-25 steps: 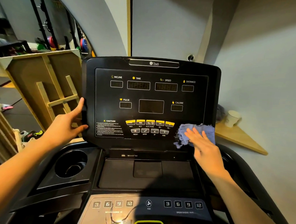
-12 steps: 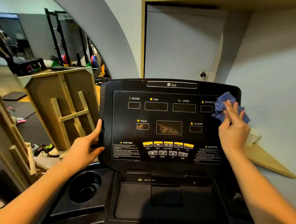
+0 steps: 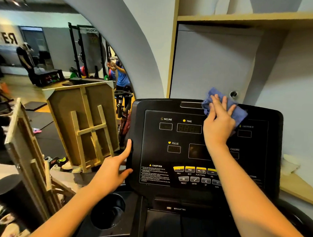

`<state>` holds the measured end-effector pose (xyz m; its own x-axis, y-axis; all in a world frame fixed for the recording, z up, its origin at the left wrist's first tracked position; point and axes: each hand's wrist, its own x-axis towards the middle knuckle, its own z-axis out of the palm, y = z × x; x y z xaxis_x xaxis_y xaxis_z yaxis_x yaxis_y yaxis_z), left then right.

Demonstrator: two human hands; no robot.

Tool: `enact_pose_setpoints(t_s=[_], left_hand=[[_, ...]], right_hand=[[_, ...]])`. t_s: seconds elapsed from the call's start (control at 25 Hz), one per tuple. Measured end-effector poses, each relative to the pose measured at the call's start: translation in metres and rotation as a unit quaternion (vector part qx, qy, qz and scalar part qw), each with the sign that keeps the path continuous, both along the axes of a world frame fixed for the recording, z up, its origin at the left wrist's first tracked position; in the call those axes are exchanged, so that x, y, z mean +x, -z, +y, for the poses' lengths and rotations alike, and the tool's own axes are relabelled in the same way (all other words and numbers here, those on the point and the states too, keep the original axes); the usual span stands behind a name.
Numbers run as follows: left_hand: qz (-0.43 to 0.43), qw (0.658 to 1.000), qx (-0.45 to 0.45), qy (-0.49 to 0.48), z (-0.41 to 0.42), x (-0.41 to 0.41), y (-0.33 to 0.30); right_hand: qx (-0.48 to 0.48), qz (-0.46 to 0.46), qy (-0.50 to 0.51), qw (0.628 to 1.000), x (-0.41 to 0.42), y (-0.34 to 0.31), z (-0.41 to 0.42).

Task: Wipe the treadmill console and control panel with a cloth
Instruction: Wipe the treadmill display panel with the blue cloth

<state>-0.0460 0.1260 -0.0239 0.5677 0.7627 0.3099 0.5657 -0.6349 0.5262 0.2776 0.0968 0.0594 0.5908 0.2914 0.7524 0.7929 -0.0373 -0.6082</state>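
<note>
The black treadmill console (image 3: 151,136) stands upright in front of me, with dark displays and a row of yellow buttons (image 3: 194,170) low on its face. My right hand (image 3: 218,120) presses a crumpled blue cloth (image 3: 239,114) flat against the console's top edge, right of the centre, fingers straight and spread. The cloth and hand hide the speed display. My left hand (image 3: 115,168) grips the console's left rim, thumb on the front face and fingers behind it.
A round cup holder (image 3: 108,212) sits in the tray below the console's left side. Wooden frames (image 3: 84,126) lean close on the left. A wooden corner shelf (image 3: 298,189) with a white crumpled object is at the right. A mirror shows gym racks and people.
My right hand has swept the cloth from the console's lower right up its right side, then left along the top edge. My left hand has stayed on the left rim.
</note>
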Motion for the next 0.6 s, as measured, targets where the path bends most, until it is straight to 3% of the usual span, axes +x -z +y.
enact_pose_setpoints(t_s=[0.28, 0.6], left_hand=[[-0.022, 0.998, -0.054, 0.037, 0.002, -0.006, -0.002], [-0.083, 0.990, -0.114, 0.014, 0.006, -0.008, 0.000]], right_hand=[[0.038, -0.138, -0.079, 0.987, -0.102, -0.007, 0.053], [-0.014, -0.220, -0.180, 0.959, -0.160, 0.017, 0.071]])
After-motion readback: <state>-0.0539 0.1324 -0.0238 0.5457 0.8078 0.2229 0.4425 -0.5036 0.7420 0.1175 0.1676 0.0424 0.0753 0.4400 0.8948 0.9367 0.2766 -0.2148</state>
